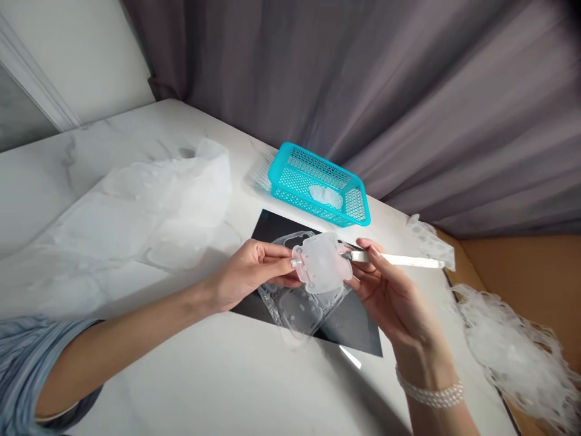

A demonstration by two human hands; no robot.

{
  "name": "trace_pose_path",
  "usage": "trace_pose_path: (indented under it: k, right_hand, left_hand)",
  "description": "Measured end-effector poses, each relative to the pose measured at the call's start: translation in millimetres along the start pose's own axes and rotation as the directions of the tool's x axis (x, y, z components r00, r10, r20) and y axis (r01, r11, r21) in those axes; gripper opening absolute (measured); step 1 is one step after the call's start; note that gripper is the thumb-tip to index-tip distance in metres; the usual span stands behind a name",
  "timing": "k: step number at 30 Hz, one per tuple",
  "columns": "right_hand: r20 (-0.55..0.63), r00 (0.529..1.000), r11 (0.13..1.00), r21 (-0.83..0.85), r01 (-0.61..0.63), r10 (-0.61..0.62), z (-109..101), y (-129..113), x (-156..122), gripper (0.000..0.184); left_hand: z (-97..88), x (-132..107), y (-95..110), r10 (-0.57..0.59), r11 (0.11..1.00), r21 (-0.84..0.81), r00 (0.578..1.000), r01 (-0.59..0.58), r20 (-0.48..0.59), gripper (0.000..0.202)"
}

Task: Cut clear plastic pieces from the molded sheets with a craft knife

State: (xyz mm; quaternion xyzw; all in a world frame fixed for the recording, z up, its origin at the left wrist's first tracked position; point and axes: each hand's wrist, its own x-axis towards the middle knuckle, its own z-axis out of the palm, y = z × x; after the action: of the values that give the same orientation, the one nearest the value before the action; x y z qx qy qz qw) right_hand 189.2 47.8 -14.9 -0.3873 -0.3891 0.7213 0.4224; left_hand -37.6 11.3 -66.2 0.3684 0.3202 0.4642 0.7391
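Head view. Holding white piece (322,263) in both hands above black mat (354,334), around middle of worktop (190,375). Pinching its left edge with left hand (245,272), thumb on top, fingers narrow and curled underneath. Touching its right edge with lower fingers of right hand (394,297); also gripping white tool (399,260) there, between thumb and index finger. Pointing dark tip of tool left, at upper right edge of piece; cannot tell if touching. Wearing bead bracelet (431,393) on right wrist, striped sleeve (39,366) on left arm.

Directly under piece, see clear sheet (297,309) on mat, partly hidden by hands. Beyond mat, near back edge of worktop, see turquoise basket (293,203) with white bits (325,197) inside, toward its right end. Along left side of worktop, see big heap of translucent film (149,206). At back right corner, see white scrap (426,236). At right edge, see tangled strips (517,351) in brown box (526,266). Behind back edge, see grey curtain (318,72).
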Motion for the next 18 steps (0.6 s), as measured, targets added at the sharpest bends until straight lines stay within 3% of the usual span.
trace_pose_path:
  k: [18]
  right_hand:
    - [0.060,0.998,1.000,-0.007,-0.018,0.019,1.3,-0.4,-1.9,0.018]
  left_hand:
    - [-2.7,-2.5,3.9,0.017,1.000,0.012,1.000,-0.018,0.008,0.020]
